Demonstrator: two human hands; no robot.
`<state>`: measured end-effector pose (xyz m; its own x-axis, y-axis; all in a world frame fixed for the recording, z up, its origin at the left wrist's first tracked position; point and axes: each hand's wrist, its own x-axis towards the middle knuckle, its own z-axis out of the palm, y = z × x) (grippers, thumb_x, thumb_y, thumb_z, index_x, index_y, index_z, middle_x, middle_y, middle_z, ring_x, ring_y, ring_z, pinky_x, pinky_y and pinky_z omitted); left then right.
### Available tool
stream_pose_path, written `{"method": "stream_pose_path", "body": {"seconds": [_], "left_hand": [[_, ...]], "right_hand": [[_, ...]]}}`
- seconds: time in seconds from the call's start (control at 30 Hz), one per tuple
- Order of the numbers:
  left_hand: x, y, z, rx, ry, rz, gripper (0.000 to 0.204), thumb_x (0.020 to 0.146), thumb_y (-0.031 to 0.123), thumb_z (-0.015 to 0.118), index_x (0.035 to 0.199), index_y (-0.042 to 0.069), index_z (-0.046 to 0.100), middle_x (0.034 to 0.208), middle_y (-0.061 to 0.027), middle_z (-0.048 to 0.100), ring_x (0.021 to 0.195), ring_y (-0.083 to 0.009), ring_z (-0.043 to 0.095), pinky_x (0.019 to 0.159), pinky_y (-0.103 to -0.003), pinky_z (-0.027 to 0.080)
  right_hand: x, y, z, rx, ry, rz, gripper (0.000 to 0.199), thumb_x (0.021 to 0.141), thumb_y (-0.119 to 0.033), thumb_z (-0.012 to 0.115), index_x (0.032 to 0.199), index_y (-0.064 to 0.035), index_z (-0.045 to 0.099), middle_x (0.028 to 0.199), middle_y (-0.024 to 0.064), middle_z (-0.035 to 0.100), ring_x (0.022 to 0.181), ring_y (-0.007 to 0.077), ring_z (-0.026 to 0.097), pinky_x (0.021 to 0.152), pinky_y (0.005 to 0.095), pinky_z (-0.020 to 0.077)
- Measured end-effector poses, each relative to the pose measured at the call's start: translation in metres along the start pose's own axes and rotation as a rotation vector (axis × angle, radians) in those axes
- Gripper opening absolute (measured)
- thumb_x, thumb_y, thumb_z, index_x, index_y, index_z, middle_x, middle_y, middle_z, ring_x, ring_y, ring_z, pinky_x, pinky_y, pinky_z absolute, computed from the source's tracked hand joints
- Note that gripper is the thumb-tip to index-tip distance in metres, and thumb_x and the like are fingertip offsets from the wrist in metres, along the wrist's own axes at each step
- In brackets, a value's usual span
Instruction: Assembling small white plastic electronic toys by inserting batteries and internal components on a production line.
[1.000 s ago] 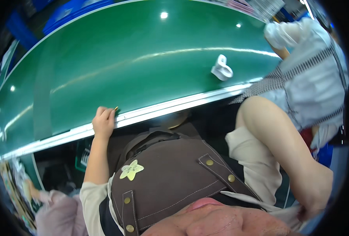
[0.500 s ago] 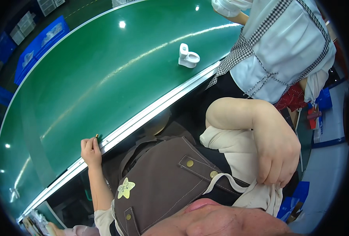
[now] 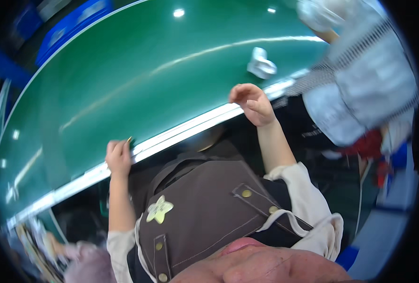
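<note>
Though blurred, small white object point(image 3: 261, 63) on green table point(image 3: 124, 75): seemingly light, rigid; grip its sides. Left hand point(image 3: 118, 158) pinches thin sliver; right hand point(image 3: 252, 101) half-curled, empty.

Green table point(image 3: 124, 80); brown apron point(image 3: 204, 221)

small thin brownish object point(image 3: 129, 139) | pinched in left fingers | at green table's edge
</note>
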<state>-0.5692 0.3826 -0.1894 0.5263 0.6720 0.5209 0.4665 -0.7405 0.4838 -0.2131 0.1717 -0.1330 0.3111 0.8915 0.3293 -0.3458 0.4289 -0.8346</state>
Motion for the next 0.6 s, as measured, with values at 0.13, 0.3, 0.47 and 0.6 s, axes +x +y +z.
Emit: {"method": "stream_pose_path", "body": {"seconds": [0.13, 0.3, 0.47, 0.6], "left_hand": [[0.010, 0.004, 0.018, 0.004, -0.025, -0.005, 0.006, 0.079, 0.015, 0.064, 0.080, 0.009, 0.066, 0.079, -0.0076, 0.057, 0.067, -0.0274, 0.059, 0.058, -0.036, 0.048], [0.013, 0.009, 0.008, 0.065, -0.060, -0.074, 0.006, 0.080, 0.013, 0.064, 0.080, 0.008, 0.066, 0.078, -0.0073, 0.057, 0.067, -0.0249, 0.059, 0.059, -0.033, 0.048], [0.013, 0.007, 0.005, 0.052, -0.039, -0.055, 0.006, 0.080, 0.013, 0.064, 0.081, 0.007, 0.067, 0.076, -0.0057, 0.057, 0.063, -0.0216, 0.058, 0.056, -0.030, 0.047], [0.014, 0.004, 0.010, 0.033, -0.027, -0.035, 0.006, 0.081, 0.012, 0.064, 0.080, 0.007, 0.067, 0.075, -0.0054, 0.057, 0.063, -0.0209, 0.058, 0.055, -0.030, 0.046]], "right_hand": [[-0.025, 0.036, 0.002, 0.396, -0.044, 0.182, 0.017, 0.084, -0.018, 0.056, 0.096, -0.0054, 0.056, 0.082, 0.0051, 0.049, 0.071, 0.0141, 0.043, 0.062, 0.0283, 0.0318], [-0.052, 0.065, 0.006, 0.461, -0.274, 0.656, 0.018, 0.081, -0.020, 0.063, 0.086, -0.0040, 0.058, 0.073, 0.0072, 0.051, 0.061, 0.0167, 0.049, 0.058, 0.0276, 0.0373], [-0.081, 0.093, -0.015, -0.076, 0.108, 0.675, 0.007, 0.080, -0.008, 0.062, 0.082, -0.0025, 0.059, 0.070, 0.0026, 0.055, 0.058, 0.0075, 0.047, 0.053, 0.0196, 0.0374], [-0.098, 0.103, -0.020, -0.307, 0.372, 0.487, 0.008, 0.080, -0.007, 0.063, 0.084, -0.0020, 0.060, 0.075, 0.0029, 0.056, 0.062, 0.0062, 0.049, 0.056, 0.0181, 0.0385]]}}
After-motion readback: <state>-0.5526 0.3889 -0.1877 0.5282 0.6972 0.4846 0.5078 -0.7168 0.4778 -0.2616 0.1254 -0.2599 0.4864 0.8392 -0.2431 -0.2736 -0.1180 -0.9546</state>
